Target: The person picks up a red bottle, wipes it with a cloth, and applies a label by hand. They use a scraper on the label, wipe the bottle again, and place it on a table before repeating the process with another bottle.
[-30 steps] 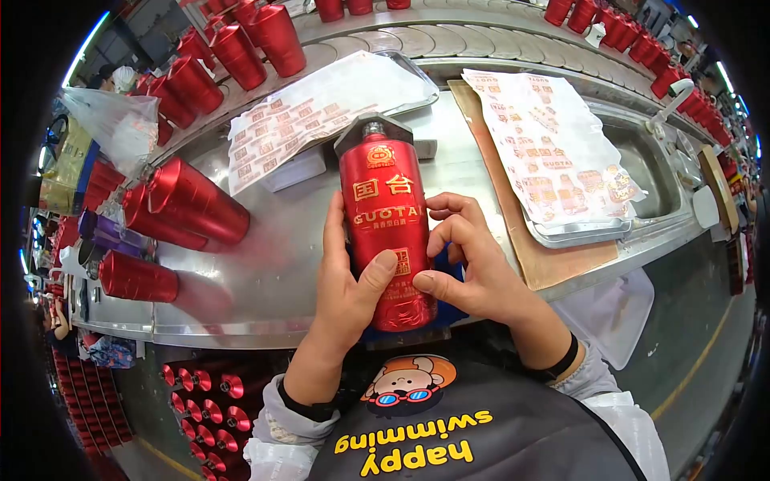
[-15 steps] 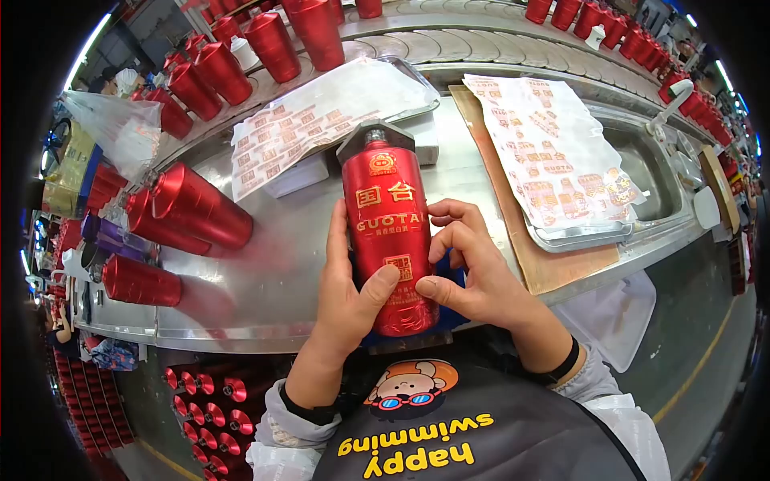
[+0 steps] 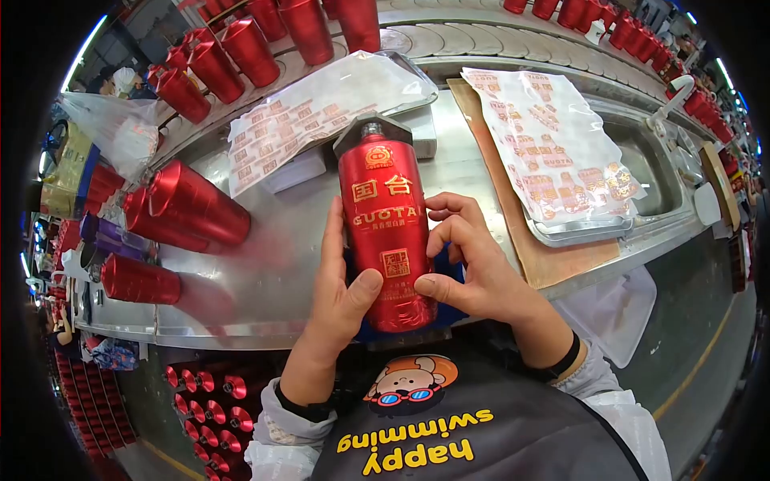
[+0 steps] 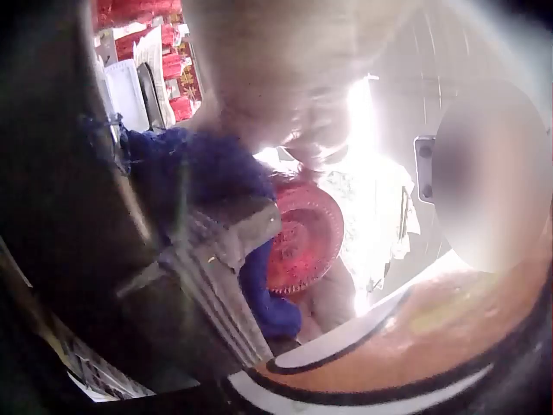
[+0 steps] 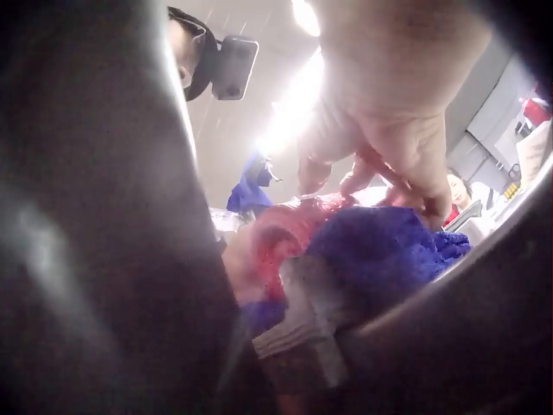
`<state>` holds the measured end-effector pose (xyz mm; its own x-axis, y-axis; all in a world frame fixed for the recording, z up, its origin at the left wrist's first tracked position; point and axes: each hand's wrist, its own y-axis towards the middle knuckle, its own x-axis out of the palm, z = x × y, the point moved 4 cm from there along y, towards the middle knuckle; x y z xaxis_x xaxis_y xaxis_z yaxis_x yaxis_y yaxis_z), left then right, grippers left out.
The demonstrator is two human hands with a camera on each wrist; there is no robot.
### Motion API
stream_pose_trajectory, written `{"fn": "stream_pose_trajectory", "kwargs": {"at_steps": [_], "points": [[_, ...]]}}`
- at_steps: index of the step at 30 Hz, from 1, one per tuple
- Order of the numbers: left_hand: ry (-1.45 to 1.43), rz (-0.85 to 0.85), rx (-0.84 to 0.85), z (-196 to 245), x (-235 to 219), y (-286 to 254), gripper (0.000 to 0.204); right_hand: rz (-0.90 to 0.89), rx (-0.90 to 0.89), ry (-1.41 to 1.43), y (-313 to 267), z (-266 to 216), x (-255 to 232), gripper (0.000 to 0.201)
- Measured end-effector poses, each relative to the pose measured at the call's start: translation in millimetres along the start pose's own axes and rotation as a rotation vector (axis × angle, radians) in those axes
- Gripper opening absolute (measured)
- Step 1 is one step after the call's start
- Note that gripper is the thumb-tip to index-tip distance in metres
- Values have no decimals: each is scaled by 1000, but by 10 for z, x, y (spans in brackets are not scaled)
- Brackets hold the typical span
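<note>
A red GUOTAI bottle (image 3: 377, 192) with gold lettering lies face up, its neck pointing away, against a dark grey angular rest (image 3: 407, 126). My left hand (image 3: 337, 293) holds its left side, fingers along the edge and thumb on the lower front, left of the square gold stamp (image 3: 395, 263). On the right side, my right hand (image 3: 477, 268) grips with bent fingers, its thumb on the front near the base. Blue cloth (image 4: 199, 169) and a grey bracket (image 4: 220, 285) sit by the round bottle base (image 4: 307, 238) in the left wrist view.
Several red bottles (image 3: 200, 204) stand on the steel table at left. Printed film sheets cover a tray (image 3: 413, 80) behind and another tray (image 3: 577, 232) at right, beside a sink (image 3: 642, 152). A conveyor (image 3: 481, 44) with more bottles runs along the back.
My left thumb has slid down and left, uncovering the gold stamp. My right hand has stayed at the bottle's side. Bottles on the conveyor have shifted to the right.
</note>
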<state>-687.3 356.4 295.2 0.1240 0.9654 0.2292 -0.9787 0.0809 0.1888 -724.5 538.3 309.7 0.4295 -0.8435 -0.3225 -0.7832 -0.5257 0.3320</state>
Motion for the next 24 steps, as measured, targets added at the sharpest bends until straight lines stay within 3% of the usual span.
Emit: {"fn": "stream_pose_trajectory", "kwargs": {"at_steps": [3, 8, 10, 11, 12, 14, 16, 18, 20, 24], "points": [[193, -19, 3, 52, 63, -27, 102, 4, -46, -95, 2, -43, -15, 34], [208, -11, -20, 36, 53, -22, 104, 381, -84, -110, -122, -218, -232, 41], [239, -16, -25, 35, 46, -45, 104, 306, -133, 52, -122, -360, -109, 39], [260, -19, -14, 34, 40, -38, 104, 398, -179, 102, -100, -413, -30, 35], [280, -21, -1, 28, 35, -32, 103, 369, -227, 85, -93, -415, -10, 33], [277, -42, 32, 5, 29, -38, 102, 297, -10, 2, -118, -465, -59, 33], [208, -16, 40, 1, 9, -3, 101, 294, 102, 129, -160, -363, -70, 34], [69, 39, -1, -18, -13, 10, 100, 281, 17, 48, -143, -288, -42, 37], [76, 44, -12, -9, 4, 13, 96, 264, -268, -249, -117, -300, -15, 39], [157, 53, -12, 32, 81, 34, 91, 170, -172, -147, -168, -160, 138, 45]]}}
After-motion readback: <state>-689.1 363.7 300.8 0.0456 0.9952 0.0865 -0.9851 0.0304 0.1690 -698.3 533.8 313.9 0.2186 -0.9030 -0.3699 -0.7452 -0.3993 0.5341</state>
